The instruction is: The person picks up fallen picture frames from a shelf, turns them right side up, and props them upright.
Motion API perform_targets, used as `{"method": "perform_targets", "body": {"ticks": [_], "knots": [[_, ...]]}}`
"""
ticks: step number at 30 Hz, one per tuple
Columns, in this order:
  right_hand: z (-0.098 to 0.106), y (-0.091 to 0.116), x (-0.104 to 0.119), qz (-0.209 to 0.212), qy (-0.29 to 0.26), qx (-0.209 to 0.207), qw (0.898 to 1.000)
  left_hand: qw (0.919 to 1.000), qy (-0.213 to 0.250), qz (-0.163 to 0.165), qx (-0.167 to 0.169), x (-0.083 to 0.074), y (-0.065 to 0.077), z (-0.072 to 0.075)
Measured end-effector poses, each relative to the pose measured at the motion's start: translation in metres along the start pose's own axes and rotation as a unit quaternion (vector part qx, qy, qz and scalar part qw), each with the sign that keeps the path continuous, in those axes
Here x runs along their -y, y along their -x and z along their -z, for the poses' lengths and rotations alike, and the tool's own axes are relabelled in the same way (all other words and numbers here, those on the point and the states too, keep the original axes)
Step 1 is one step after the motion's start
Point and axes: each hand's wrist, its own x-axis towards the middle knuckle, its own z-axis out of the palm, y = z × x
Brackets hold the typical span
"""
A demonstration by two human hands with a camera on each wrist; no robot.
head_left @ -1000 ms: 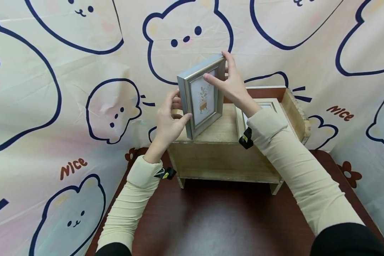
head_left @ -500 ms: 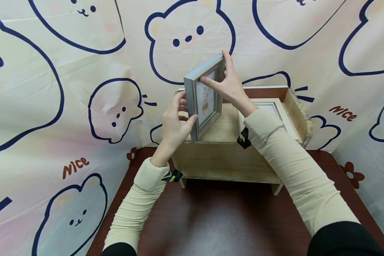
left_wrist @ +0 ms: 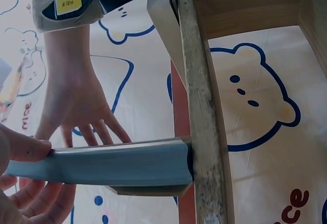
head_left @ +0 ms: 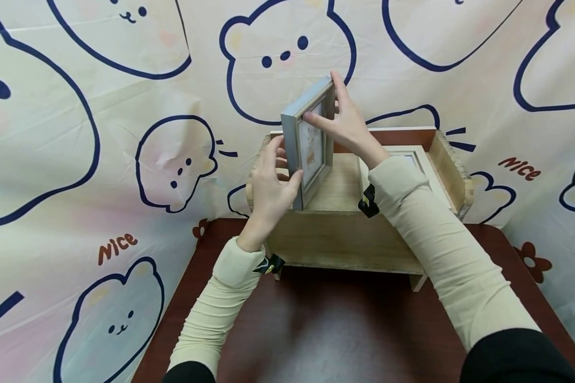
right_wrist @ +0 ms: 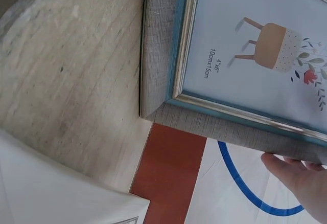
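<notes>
Both hands hold a grey-blue picture frame [head_left: 311, 141] upright and angled above the left part of the wooden shelf unit [head_left: 340, 239]. Its print of a chair-like planter with flowers [right_wrist: 278, 47] shows in the right wrist view. My left hand [head_left: 273, 186] grips the frame's near left side, thumb in front and fingers behind. At the upper right, my right hand [head_left: 347, 125] pinches the frame with the thumb over its front. The frame's bottom edge appears to meet the shelf top. A second, pale picture frame [head_left: 424, 165] lies on the shelf, partly covered by the right forearm.
The shelf unit has raised side boards [head_left: 452, 173] and a reddish-brown back strip [head_left: 404, 138]. It stands on a dark brown table [head_left: 330, 324]. A patterned cloth [head_left: 172, 80] hangs close behind and at the sides.
The grey-blue picture frame has shifted slightly right and turned more edge-on to the head view. My left hand has moved right with it; the right hand keeps its grip with little movement.
</notes>
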Motion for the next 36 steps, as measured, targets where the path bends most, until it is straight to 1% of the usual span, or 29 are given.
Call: {"method": "perform_targets", "body": {"ticks": [3,5,10,13,15,18,24,29,33,36], "knots": [[0.002,0.000,0.000,0.000,-0.006,0.007,1.000,0.9999,-0.014,0.001,-0.002,-0.002,0.001,-0.002],[0.003,0.001,0.000,0.008,-0.011,0.010,1.000,0.9997,-0.024,0.001,-0.004,-0.004,0.001,-0.003],[0.004,0.003,-0.004,0.068,-0.017,0.023,0.997,0.9992,-0.039,-0.001,-0.007,-0.005,0.001,-0.004],[0.003,0.005,-0.006,0.094,-0.016,0.036,0.995,0.9990,-0.043,-0.004,-0.010,-0.006,0.002,-0.005],[0.002,0.008,-0.005,0.094,-0.015,0.044,0.995,0.9990,-0.043,-0.005,-0.013,-0.006,0.002,-0.005],[-0.001,0.010,-0.003,0.092,0.004,0.043,0.995,0.9989,-0.044,-0.005,-0.016,-0.007,0.002,-0.005],[-0.006,0.016,0.003,0.073,0.013,0.044,0.996,0.9987,-0.047,0.001,-0.018,-0.008,0.002,-0.006],[-0.010,0.016,0.007,0.082,0.025,0.042,0.995,0.9987,-0.047,-0.001,-0.020,-0.008,0.002,-0.007],[-0.011,0.017,0.011,0.078,0.029,0.045,0.996,0.9989,-0.043,-0.005,-0.019,-0.006,0.002,-0.007],[-0.010,0.017,0.011,0.076,0.025,0.051,0.995,0.9995,-0.028,-0.008,-0.014,-0.003,0.003,-0.007]]}}
